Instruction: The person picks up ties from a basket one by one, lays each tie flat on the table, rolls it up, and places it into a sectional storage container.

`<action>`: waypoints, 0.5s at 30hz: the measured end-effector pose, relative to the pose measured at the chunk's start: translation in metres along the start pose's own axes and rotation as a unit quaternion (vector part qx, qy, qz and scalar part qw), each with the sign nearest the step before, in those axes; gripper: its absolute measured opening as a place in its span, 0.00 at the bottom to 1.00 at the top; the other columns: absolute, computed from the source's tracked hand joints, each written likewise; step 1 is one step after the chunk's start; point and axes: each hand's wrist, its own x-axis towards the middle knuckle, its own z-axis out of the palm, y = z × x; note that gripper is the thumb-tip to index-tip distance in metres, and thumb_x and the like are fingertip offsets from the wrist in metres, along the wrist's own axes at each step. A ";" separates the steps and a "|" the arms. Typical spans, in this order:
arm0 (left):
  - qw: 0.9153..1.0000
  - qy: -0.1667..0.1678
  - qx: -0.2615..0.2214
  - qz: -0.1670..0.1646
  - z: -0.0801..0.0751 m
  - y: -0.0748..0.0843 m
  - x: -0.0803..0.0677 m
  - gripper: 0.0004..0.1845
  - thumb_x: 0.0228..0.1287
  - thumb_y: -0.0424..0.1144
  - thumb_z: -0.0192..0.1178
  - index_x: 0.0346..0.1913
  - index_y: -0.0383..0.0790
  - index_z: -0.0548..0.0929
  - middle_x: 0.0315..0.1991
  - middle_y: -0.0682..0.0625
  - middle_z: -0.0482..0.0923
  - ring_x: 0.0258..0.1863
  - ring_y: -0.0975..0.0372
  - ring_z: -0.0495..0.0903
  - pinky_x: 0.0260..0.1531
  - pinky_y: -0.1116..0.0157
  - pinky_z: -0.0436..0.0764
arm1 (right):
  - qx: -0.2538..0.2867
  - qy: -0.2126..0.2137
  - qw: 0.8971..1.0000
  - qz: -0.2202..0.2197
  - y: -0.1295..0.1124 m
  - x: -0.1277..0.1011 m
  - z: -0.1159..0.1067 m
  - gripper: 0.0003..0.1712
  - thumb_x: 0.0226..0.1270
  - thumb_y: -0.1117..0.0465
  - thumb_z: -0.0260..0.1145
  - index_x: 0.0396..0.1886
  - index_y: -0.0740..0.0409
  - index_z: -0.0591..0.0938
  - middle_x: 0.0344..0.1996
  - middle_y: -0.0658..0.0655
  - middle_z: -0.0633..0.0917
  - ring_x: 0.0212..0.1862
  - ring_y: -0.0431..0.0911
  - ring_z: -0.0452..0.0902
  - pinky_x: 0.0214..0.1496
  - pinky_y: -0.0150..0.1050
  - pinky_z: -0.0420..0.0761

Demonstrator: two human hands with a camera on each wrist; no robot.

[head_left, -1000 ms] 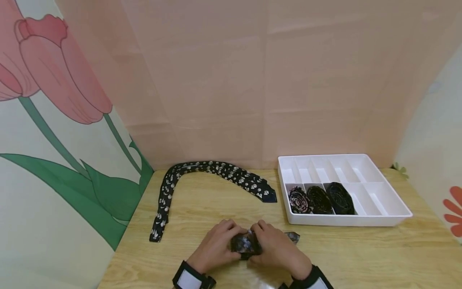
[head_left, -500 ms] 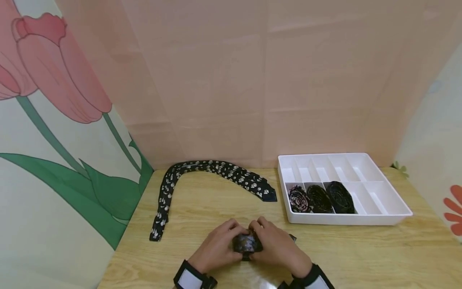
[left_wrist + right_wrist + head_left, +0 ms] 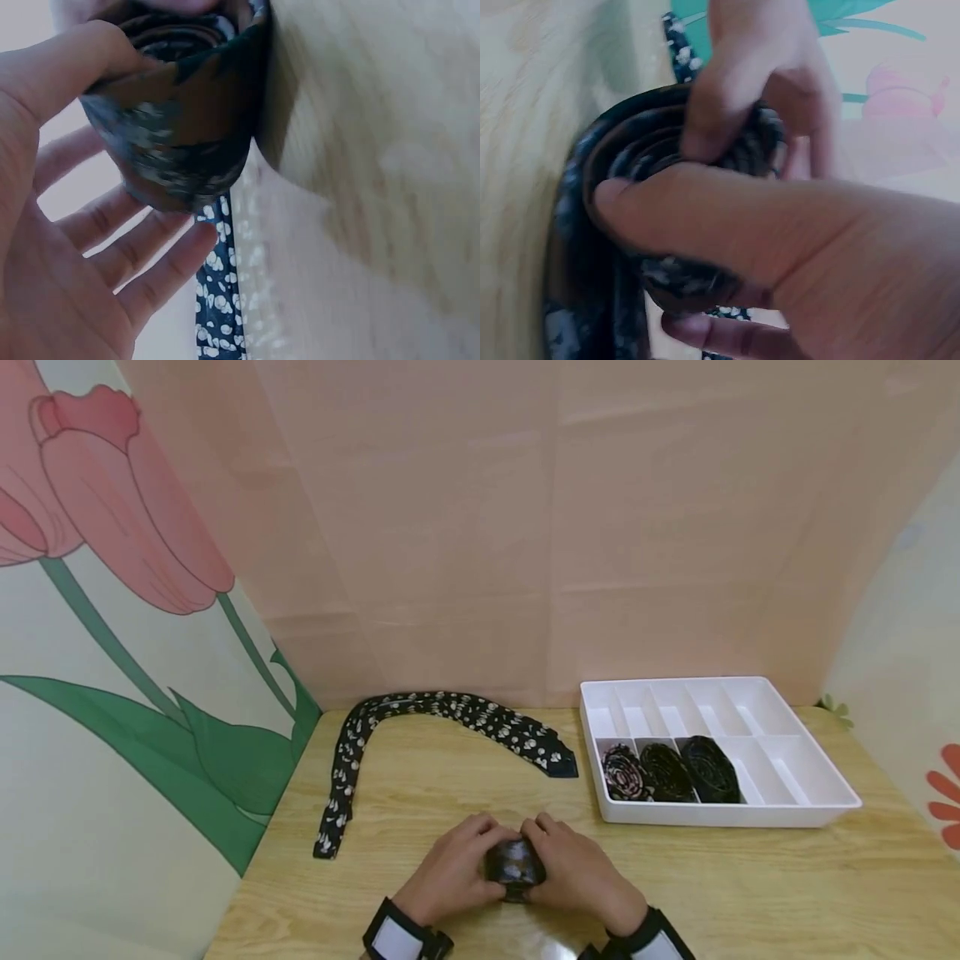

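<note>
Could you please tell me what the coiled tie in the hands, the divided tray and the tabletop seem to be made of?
Coiled tie: probably fabric with slight sheen; its thin layers bend softly. Divided tray: likely smooth white plastic, with rounded corners. Tabletop: wood or wood-look laminate, showing grain and glossy glare.

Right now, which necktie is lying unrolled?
The black necktie with white blotches, bent across the table left of the white tray. The tray's three neckties are coiled, as is the brownish necktie the left hand and right hand hold.
</note>
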 end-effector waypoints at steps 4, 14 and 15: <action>1.000 -0.001 -0.008 0.012 0.002 0.000 0.001 0.40 0.45 0.48 0.74 0.64 0.66 0.69 0.52 0.65 0.70 0.50 0.73 0.72 0.51 0.69 0.78 | -0.014 -0.001 1.000 0.000 0.000 -0.001 0.001 0.39 0.34 0.47 0.83 0.48 0.51 0.76 0.40 0.49 0.77 0.40 0.46 0.74 0.36 0.45 0.78; 1.000 0.008 0.004 0.024 0.002 0.000 0.001 0.36 0.44 0.51 0.74 0.60 0.66 0.73 0.49 0.66 0.70 0.48 0.72 0.72 0.51 0.69 0.77 | 0.014 -0.015 1.000 0.010 -0.002 -0.003 0.001 0.39 0.38 0.46 0.82 0.48 0.51 0.72 0.37 0.50 0.77 0.37 0.45 0.75 0.30 0.45 0.77; 1.000 0.003 0.001 0.024 0.002 0.001 0.001 0.37 0.44 0.50 0.74 0.61 0.66 0.72 0.50 0.66 0.70 0.49 0.72 0.72 0.52 0.68 0.77 | 0.013 -0.017 1.000 0.013 -0.002 -0.004 0.002 0.39 0.37 0.48 0.82 0.48 0.52 0.72 0.37 0.51 0.77 0.37 0.46 0.76 0.30 0.46 0.77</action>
